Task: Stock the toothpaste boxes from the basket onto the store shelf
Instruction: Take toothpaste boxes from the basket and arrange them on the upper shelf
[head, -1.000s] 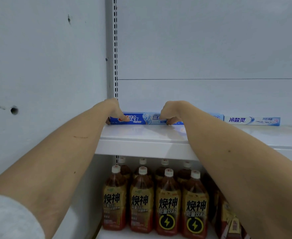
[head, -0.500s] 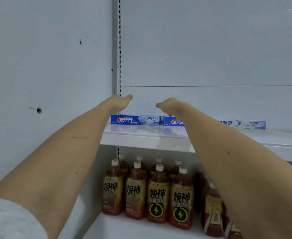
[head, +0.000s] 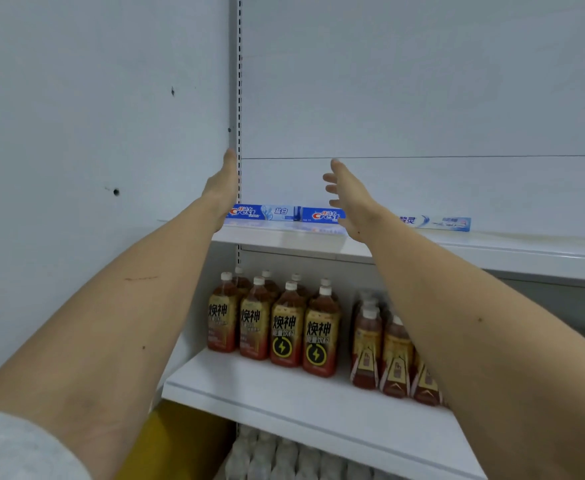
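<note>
Blue glossy toothpaste boxes (head: 265, 213) line the white shelf (head: 284, 239); left hand (head: 222, 183) and right hand (head: 348, 188) hover flat-fingered, empty.

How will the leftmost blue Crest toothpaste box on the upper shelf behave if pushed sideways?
The leftmost blue Crest toothpaste box is a long carton lying flat, so it should slide, not roll or tip. The white upper shelf looks glossy, so it probably slides easily. It seems to abut the second blue Crest box, so a rightward push likely moves both.
</note>
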A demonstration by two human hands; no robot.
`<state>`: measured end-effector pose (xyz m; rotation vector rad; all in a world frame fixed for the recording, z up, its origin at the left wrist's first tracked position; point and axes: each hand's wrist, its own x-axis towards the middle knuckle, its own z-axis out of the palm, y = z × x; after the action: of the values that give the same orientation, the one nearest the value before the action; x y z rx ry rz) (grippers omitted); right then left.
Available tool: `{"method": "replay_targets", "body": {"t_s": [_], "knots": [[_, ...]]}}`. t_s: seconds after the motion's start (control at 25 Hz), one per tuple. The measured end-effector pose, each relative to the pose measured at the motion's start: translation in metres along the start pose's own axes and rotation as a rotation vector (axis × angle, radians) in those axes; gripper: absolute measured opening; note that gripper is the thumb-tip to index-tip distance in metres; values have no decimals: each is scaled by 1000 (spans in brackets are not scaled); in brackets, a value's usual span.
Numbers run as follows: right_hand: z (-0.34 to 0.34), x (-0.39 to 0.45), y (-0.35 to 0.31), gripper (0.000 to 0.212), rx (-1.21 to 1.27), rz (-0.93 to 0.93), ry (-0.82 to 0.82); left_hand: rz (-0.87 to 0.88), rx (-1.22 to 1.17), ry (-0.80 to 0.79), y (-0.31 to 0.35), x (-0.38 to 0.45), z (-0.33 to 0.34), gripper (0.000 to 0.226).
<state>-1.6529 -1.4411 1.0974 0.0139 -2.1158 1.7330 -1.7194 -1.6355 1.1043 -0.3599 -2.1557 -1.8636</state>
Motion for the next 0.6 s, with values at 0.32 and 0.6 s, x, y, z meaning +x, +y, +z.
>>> {"method": "replay_targets", "body": {"t_s": [0.32,0.6], "knots": [[10,-82,47,56,252,-68,14,16,-166,-62,-26,-77,3,70],[61,-153,154,54,303,132,45,-201,-155,-199,-145,-148,-8,76]]}}
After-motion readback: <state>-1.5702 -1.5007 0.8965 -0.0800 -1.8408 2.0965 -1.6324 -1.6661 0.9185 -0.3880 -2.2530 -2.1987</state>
